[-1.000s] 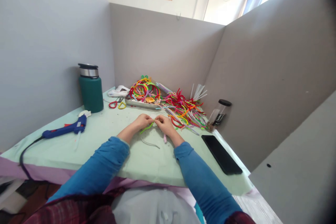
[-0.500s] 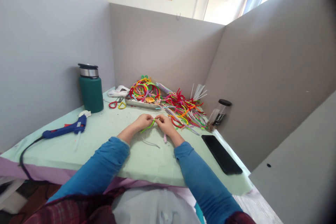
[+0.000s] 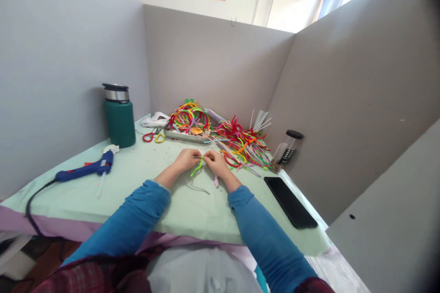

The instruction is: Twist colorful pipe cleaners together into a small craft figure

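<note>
My left hand (image 3: 186, 160) and my right hand (image 3: 215, 163) meet fingertip to fingertip above the table. Both are closed in a pinch on a bright green pipe cleaner (image 3: 197, 169), whose free end hangs down between them toward the tabletop. A thin dark piece shows at my left fingertips, too small to name. On the cloth just below lie thin grey pipe cleaners (image 3: 197, 187). Beside my right wrist is a small pink piece (image 3: 216, 181).
A metal tray (image 3: 187, 137) of colourful pipe cleaner loops stands behind my hands, with a heap of pipe cleaners (image 3: 240, 139) to its right. A blue glue gun (image 3: 87, 169) and green bottle (image 3: 119, 119) are left; a black phone (image 3: 290, 202) and clear bottle (image 3: 288, 149) right.
The green pipe cleaner's free end has swung from beside my left fingers to hang more steeply between the hands. Both hands stay in nearly the same place.
</note>
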Motion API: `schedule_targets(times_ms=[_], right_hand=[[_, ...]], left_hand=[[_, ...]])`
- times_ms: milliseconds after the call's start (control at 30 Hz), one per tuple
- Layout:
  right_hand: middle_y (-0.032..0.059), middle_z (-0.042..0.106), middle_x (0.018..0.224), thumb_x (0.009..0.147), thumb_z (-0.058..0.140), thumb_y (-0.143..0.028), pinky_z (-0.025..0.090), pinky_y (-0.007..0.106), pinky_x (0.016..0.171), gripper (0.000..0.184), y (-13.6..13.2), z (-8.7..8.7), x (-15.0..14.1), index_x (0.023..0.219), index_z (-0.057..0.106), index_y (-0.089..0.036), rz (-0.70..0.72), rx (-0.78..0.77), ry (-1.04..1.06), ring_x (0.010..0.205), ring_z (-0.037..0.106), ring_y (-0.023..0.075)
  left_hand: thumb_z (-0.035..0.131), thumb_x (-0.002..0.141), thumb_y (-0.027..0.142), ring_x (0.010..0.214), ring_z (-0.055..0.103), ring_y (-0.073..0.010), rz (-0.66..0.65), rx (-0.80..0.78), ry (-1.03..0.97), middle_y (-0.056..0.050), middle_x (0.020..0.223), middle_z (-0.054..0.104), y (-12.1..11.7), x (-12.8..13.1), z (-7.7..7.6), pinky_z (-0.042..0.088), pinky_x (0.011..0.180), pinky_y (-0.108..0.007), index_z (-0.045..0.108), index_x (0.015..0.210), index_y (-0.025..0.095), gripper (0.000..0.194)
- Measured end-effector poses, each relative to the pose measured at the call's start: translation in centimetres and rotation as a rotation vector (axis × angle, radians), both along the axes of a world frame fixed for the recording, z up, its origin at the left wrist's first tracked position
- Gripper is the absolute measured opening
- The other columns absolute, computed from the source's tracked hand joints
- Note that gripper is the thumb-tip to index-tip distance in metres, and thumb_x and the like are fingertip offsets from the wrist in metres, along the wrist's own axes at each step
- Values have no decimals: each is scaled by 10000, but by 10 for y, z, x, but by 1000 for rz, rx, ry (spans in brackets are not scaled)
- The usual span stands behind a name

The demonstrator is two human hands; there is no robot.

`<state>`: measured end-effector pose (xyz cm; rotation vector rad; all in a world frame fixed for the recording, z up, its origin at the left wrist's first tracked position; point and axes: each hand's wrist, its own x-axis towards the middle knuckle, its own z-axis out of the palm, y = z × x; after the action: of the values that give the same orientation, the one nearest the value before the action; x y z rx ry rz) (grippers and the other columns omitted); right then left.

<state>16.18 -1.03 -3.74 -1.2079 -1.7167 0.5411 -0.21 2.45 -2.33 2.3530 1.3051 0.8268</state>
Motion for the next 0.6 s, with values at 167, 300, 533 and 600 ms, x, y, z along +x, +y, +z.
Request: schedule_targets(times_ms=[167, 300, 533, 600], right_hand=[[-19, 564, 613, 736, 545, -273, 389, 253, 598, 103, 1, -1, 0, 733, 601, -187, -2, 4, -5, 599, 504, 138], [-17, 567, 618, 738, 541, -282, 393, 253, 610, 109, 1, -1, 0, 733, 595, -187, -6, 13, -6, 623, 515, 144], [-27, 543, 575, 780, 495, -274, 383, 252, 600, 131, -1, 2, 0, 716, 573, -190, 22, -11, 13, 581, 503, 136], [-29, 541, 572, 787, 487, -270, 378, 250, 600, 140, -1, 2, 1, 705, 569, -191, 24, -3, 14, 581, 501, 135]], left_hand=[[558, 720, 255, 679, 569, -147, -7, 46, 44, -16, 752, 700, -2, -1, 0, 380, 632, -229, 733, 847, 189, 225], [569, 734, 291, 671, 558, -146, -8, 62, 62, -20, 741, 691, -5, -1, 4, 347, 602, -227, 730, 849, 190, 223], [580, 770, 386, 658, 539, -144, 1, 51, 36, -19, 710, 673, -3, -2, 3, 328, 590, -228, 732, 862, 193, 262], [578, 772, 435, 645, 531, -141, -6, 50, 19, -14, 691, 663, -2, -2, 2, 319, 583, -228, 729, 844, 189, 297]])
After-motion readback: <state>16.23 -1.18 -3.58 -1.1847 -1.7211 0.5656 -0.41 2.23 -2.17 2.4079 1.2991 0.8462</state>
